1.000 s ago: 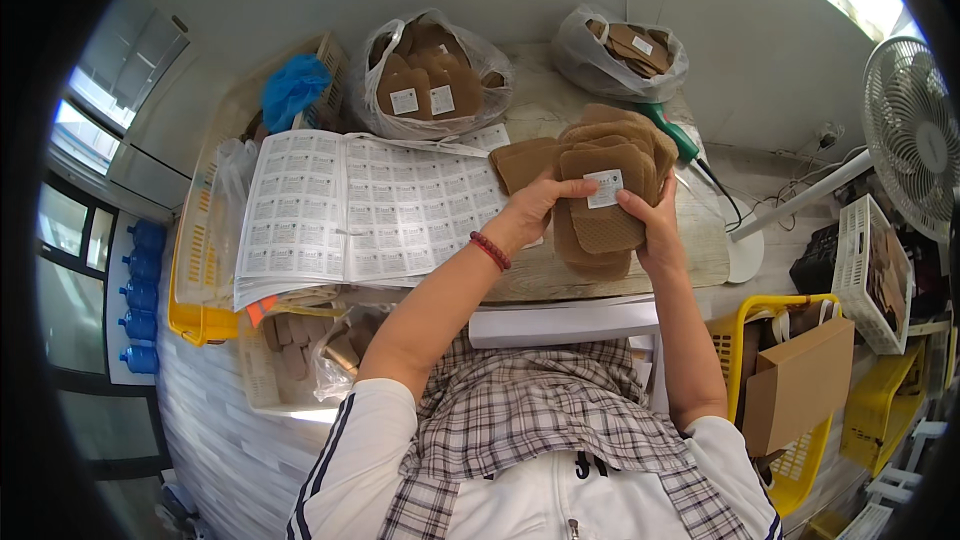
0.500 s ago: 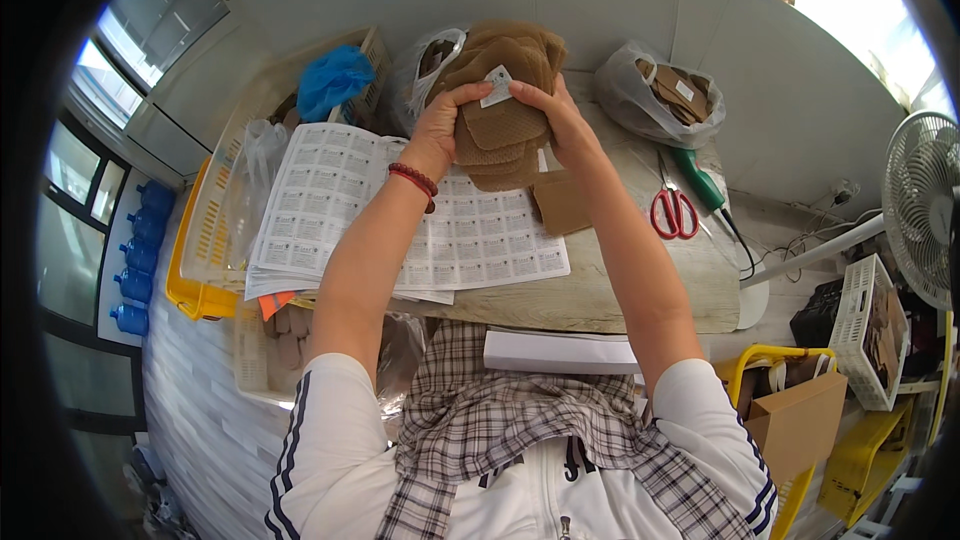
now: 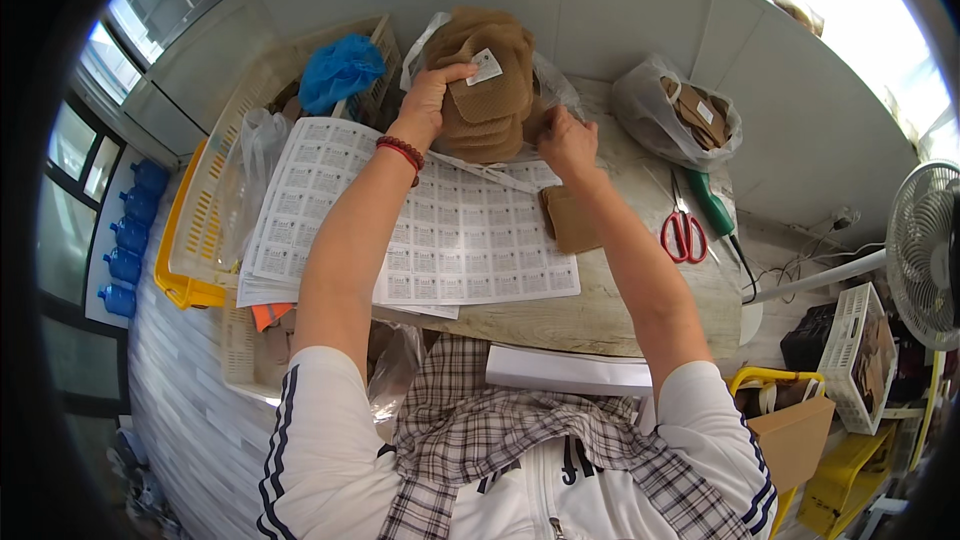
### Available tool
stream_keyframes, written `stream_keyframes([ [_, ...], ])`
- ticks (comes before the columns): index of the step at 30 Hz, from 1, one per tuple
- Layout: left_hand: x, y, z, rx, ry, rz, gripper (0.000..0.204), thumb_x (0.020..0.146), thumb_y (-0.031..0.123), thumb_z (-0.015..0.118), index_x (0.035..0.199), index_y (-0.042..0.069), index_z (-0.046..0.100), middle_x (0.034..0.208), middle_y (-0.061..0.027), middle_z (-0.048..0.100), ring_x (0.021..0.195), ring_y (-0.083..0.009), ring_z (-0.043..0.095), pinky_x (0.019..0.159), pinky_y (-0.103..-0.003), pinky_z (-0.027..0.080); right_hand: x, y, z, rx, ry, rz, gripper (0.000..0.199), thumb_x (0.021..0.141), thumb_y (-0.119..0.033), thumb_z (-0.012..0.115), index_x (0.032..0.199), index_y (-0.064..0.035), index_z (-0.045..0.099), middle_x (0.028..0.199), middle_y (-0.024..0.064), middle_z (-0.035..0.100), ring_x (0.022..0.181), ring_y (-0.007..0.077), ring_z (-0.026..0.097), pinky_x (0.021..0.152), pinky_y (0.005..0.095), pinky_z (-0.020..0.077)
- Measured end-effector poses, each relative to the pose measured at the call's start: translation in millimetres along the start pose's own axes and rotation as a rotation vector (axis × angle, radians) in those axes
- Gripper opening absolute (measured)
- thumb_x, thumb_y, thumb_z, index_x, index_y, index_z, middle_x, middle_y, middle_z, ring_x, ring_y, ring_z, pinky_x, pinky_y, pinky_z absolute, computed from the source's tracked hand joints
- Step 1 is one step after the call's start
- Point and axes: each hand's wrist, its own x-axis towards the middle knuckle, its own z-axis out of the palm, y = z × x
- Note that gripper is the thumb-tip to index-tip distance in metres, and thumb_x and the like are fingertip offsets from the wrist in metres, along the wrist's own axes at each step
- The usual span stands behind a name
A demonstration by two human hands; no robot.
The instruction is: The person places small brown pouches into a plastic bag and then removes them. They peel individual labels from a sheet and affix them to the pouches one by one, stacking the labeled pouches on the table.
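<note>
I see left hand pinching brown pad stack near far edge of label sheets, mostly hiding the plastic bag. Right hand looks curled, can't tell on what; its thumb's off the stack since last frame.

Label sheets across the table's near-left corner, pad stack behind them, scissors by the right edge, plastic bag far-right!

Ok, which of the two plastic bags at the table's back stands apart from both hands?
The rightmost bag, beyond the green tool, brown pieces in its mouth; the other bag is mostly hidden behind the brown stack in the left hand.
</note>
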Motion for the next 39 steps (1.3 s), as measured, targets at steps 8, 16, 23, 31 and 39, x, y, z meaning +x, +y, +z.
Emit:
stream_keyframes([
  [8, 11.1, 1.9, -7.9, 0.04, 0.034, 0.037, 0.047, 0.077, 0.008, 0.078, 0.119, -0.001, 0.06, 0.11, -0.0128, 0.068, 0.1, -0.0238, 0.067, 0.092, -0.037, 0.055, 15.5, 0.2, -2.9, -0.014, -0.257, 0.261, 0.022, 0.076, -0.019, 0.068, 0.094, -0.0084, 0.063, 0.088, 0.0111, 0.072, 0.084, 0.0246, 0.068, 0.082, 0.0382, 0.0406],
  [16, 5.6, 0.8, -27.6, 0.001, -0.021, -0.067, 0.044, 0.08, 0.006, 0.076, 0.12, -0.002, 0.059, 0.112, -0.0149, 0.068, 0.099, -0.0251, 0.068, 0.089, -0.039, 0.058, 26.1, 1.7, -50.2, 1.029, -0.073, 0.432, 0.028, 0.078, -0.018, 0.082, 0.072, -0.0109, 0.055, 0.068, -0.0073, 0.049, 0.065, 0.0053, 0.039, 0.061, 0.0246, 0.0332],
  [23, -3.6, 3.7, -19.8, -0.003, -0.02, -0.114, 0.049, 0.079, 0.001, 0.075, 0.124, 0.002, 0.057, 0.115, -0.0108, 0.065, 0.104, -0.023, 0.065, 0.091, -0.038, 0.056, 29.6, -12.6, -79.4, 1.231, -0.075, 0.429, 0.018, 0.085, -0.023, 0.077, 0.087, -0.0086, 0.067, 0.071, -0.0036, 0.057, 0.065, 0.0083, 0.052, 0.059, 0.0235, 0.0361],
  [31, 3.7, 23.7, 10.3, 0.268, -0.296, -0.332, 0.042, 0.078, 0.001, 0.073, 0.118, -0.003, 0.061, 0.106, -0.0136, 0.068, 0.093, -0.0225, 0.069, 0.083, -0.036, 0.059, 46.2, -50.0, -107.6, 1.231, -0.096, 0.341, 0.049, 0.091, -0.02, 0.07, 0.13, 0.0044, 0.054, 0.078, 0.0004, 0.059, 0.058, 0.0061, 0.05, 0.052, 0.0254, 0.0417],
  [39, 56.3, 27.2, 40.5, 0.406, -0.001, -0.344, 0.045, 0.071, 0.006, 0.077, 0.112, -0.005, 0.061, 0.103, -0.0208, 0.067, 0.089, -0.029, 0.069, 0.084, -0.041, 0.058, 29.6, -66.6, -132.8, 1.275, -0.236, 0.314, 0.046, 0.092, -0.017, 0.069, 0.132, 0.0014, 0.056, 0.075, -0.0018, 0.055, 0.054, 0.0032, 0.04, 0.047, 0.0227, 0.0323],
])
